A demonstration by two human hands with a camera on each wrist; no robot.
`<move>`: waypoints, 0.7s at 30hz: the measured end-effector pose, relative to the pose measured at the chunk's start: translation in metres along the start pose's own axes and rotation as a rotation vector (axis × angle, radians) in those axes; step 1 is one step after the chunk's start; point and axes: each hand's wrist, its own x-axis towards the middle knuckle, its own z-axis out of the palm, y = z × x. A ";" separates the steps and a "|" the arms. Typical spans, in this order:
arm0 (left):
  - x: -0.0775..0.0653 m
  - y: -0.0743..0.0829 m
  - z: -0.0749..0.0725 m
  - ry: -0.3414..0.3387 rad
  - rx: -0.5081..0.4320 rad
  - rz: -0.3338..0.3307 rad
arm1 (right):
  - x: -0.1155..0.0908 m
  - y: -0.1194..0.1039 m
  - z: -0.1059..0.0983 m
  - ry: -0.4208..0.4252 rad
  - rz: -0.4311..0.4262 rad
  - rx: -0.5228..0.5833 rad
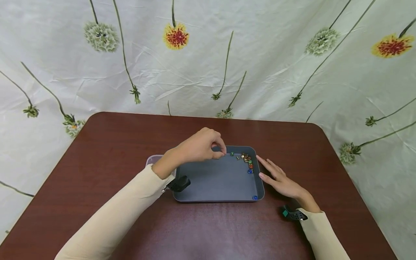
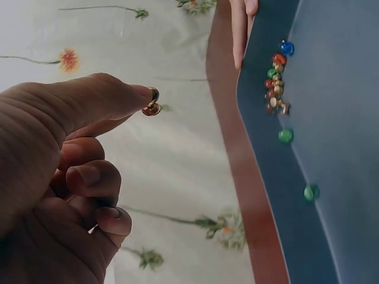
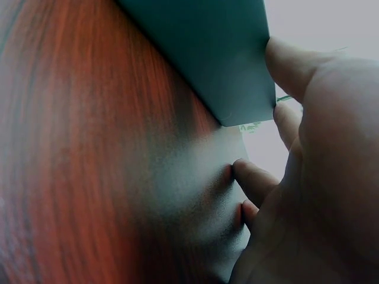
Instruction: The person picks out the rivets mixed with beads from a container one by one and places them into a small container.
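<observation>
A grey-blue rectangular tray [image 1: 217, 184] lies on the table. Above its back left part, my left hand [image 1: 203, 146] pinches a small shiny gold piece [image 2: 152, 102] between thumb and forefinger; its exact kind is unclear. Along the tray's right side sit a cluster of small gold and red pieces [image 2: 274, 97], green marbles [image 2: 286, 135] and a blue marble [image 1: 250, 171]. Another blue marble [image 1: 255, 197] lies in the front right corner. My right hand [image 1: 281, 182], its fingers extended, touches the tray's right wall from outside.
A clear plastic container [image 1: 152, 159] stands left of the tray, mostly hidden behind my left forearm. The brown wooden table [image 1: 123, 141] has rounded back corners. A white flowered cloth [image 1: 195, 72] hangs behind it.
</observation>
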 end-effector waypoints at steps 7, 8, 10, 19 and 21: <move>-0.020 -0.004 -0.014 0.027 0.010 -0.043 | -0.002 0.002 0.000 0.008 -0.001 -0.018; -0.022 -0.004 -0.016 0.030 0.012 -0.049 | -0.002 0.002 0.000 0.009 -0.002 -0.020; -0.027 -0.005 -0.019 0.038 0.020 -0.059 | -0.002 0.003 0.001 0.012 -0.004 -0.020; -0.055 -0.011 -0.031 0.075 0.037 -0.103 | -0.001 0.001 0.000 0.002 -0.003 -0.006; -0.062 -0.015 -0.033 0.083 0.028 -0.121 | 0.000 0.001 -0.001 0.002 -0.006 -0.010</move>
